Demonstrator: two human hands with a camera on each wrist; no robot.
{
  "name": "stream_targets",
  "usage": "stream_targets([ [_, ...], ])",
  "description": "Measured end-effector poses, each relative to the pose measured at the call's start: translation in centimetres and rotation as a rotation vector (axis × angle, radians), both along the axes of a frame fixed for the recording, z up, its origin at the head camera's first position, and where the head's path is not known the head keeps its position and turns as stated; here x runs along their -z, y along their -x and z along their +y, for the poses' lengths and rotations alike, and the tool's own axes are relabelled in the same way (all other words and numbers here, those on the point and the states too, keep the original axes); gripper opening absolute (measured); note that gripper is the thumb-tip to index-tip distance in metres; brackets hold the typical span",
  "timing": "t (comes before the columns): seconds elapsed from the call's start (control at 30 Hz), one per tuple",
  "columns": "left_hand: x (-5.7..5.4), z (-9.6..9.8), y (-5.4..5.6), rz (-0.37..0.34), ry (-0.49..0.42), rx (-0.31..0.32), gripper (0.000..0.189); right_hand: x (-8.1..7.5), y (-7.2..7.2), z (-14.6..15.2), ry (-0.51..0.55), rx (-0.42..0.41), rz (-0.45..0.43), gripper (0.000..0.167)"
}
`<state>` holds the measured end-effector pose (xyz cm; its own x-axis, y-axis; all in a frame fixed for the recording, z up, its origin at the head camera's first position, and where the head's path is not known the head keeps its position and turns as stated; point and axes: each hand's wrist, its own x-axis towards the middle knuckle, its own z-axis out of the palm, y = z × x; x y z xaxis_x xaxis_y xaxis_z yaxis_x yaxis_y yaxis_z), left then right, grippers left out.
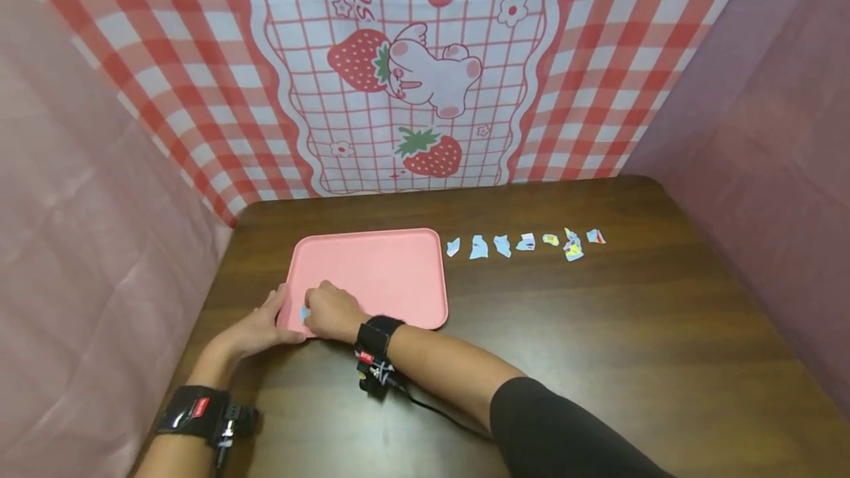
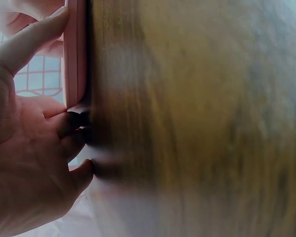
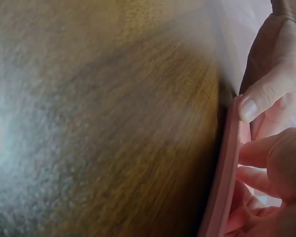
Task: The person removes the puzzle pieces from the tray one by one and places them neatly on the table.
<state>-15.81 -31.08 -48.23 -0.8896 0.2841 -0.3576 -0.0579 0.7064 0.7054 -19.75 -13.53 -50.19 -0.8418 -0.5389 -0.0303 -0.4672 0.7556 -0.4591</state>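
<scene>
A pink tray [image 1: 372, 264] lies on the table. My left hand [image 1: 259, 324] holds its near left corner, the thumb along the front rim and the other fingers by the left side. In the left wrist view that thumb presses on the tray's rim [image 2: 75, 54]. My right hand [image 1: 334, 312] is over the same corner, inside the tray, with its fingers curled down. A light blue scrap of paper [image 1: 305, 313] shows at its fingertips, mostly covered by the hand. In the right wrist view, the fingers of the right hand [image 3: 266, 177] reach down behind the tray's edge.
Right of the tray, several torn paper scraps [image 1: 479, 246] lie in a row, light blue, yellow and one with red [image 1: 595, 236]. A brown wooden table [image 1: 564, 345] carries everything. A checked strawberry cloth [image 1: 432, 80] hangs behind, with pink cloth at both sides.
</scene>
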Motion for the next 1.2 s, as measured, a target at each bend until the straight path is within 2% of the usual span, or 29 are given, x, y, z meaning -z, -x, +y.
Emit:
stream_targets([
  [0.1, 0.1, -0.1, 0.0, 0.003, -0.003, -0.003, 0.119, 0.3, 0.1, -0.3, 0.003, -0.008, 0.007, 0.014],
  [0.27, 0.4, -0.1, -0.2, -0.004, -0.008, -0.003, 0.119, 0.9, 0.2, -0.4, 0.005, -0.003, -0.002, 0.037],
  [0.37, 0.5, -0.2, -0.3, -0.012, 0.001, 0.001, 0.119, 1.2, 0.1, -0.4, -0.001, -0.027, -0.003, 0.044],
  [0.57, 0.4, -0.3, -0.2, 0.012, -0.005, 0.010, 0.119, 1.1, 0.2, -0.4, 0.020, -0.077, 0.034, 0.037],
  [0.7, 0.2, -0.4, -0.1, 0.018, -0.016, -0.001, 0.119, 0.7, 0.2, -0.6, 0.014, -0.077, 0.022, 0.036],
  [0.83, 0.0, -0.2, 0.0, -0.007, -0.009, -0.013, 0.120, 0.5, 0.2, -0.4, 0.007, -0.066, 0.004, 0.038],
  [1.2, 0.2, -0.2, 0.1, -0.005, -0.001, -0.027, 0.119, 0.8, 0.3, 0.1, 0.099, -0.065, 0.033, 0.036],
])
